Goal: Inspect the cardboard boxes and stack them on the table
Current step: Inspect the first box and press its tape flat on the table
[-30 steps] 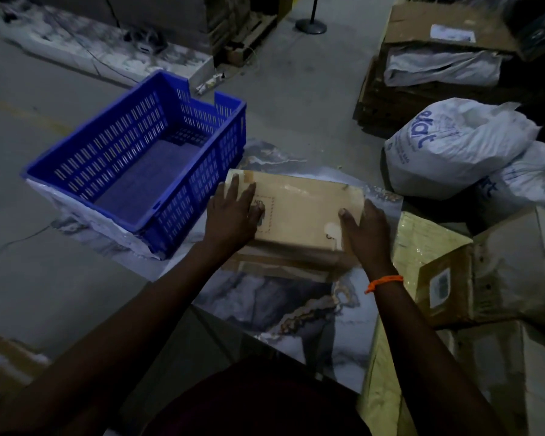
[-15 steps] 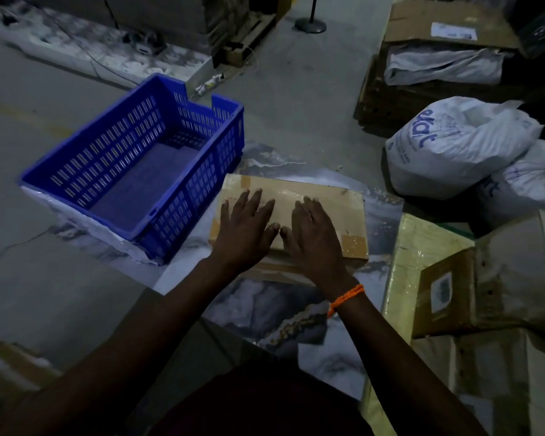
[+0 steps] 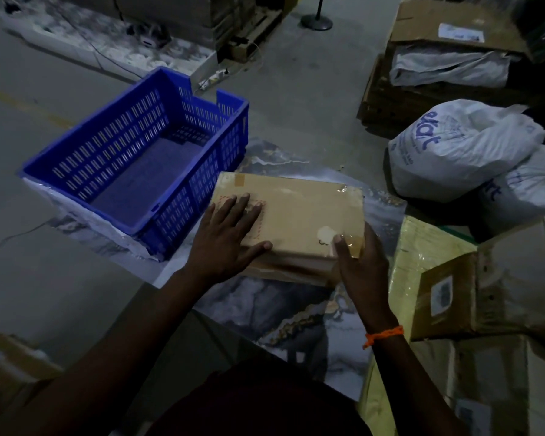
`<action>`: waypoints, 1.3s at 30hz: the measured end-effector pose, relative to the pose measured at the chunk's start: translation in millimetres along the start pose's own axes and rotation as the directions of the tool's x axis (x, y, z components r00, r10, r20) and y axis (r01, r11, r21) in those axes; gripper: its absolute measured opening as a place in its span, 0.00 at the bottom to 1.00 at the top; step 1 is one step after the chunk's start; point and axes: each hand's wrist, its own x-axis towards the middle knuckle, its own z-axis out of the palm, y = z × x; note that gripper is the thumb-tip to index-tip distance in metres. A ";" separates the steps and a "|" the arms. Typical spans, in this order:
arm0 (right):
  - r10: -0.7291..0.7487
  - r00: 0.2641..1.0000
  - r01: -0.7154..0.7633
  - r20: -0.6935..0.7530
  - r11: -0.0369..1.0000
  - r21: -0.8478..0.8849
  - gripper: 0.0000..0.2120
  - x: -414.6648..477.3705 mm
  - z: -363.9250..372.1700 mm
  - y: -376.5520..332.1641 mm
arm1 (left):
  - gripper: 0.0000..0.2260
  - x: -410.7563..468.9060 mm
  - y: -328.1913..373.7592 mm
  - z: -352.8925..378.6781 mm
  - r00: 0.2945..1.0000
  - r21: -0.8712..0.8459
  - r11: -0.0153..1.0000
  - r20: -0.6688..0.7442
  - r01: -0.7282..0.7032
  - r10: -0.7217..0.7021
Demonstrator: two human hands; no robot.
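— How is the grip?
— The left hand [image 3: 230, 237] lies flat, fingers straight and spread, pressing the left part of the flat tan cardboard box [image 3: 302, 212]. The right hand [image 3: 364, 265] clasps the box's near right corner, thumb on top, fingers down its side.
— Any change from half a second ago?
— Yes. Both palms then lay side by side mid-lid; now they have parted, the right one out to the corner.
— And the box?
— Centre of the frame, atop another flat cardboard piece [image 3: 290, 275] on the marble-patterned table [image 3: 265, 313], just beside the blue slatted plastic crate [image 3: 132, 158] at left.
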 end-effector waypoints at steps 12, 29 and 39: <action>0.335 0.937 -0.346 0.098 0.857 0.381 0.36 37.8 31.6 -30.9 | 0.37 -23.3 -41.5 -29.6 0.967 -0.380 0.893 0.018 0.241 -0.254; 0.582 0.667 -0.744 0.465 0.497 0.446 0.37 25.1 19.8 44.6 | 0.36 -11.3 -30.4 -15.4 0.978 -0.223 0.953 0.043 0.207 -0.202; 0.509 0.626 -0.779 0.591 0.376 0.502 0.25 24.9 21.5 32.4 | 0.29 -24.8 -62.0 -51.2 0.947 -0.463 0.827 0.135 0.320 -0.291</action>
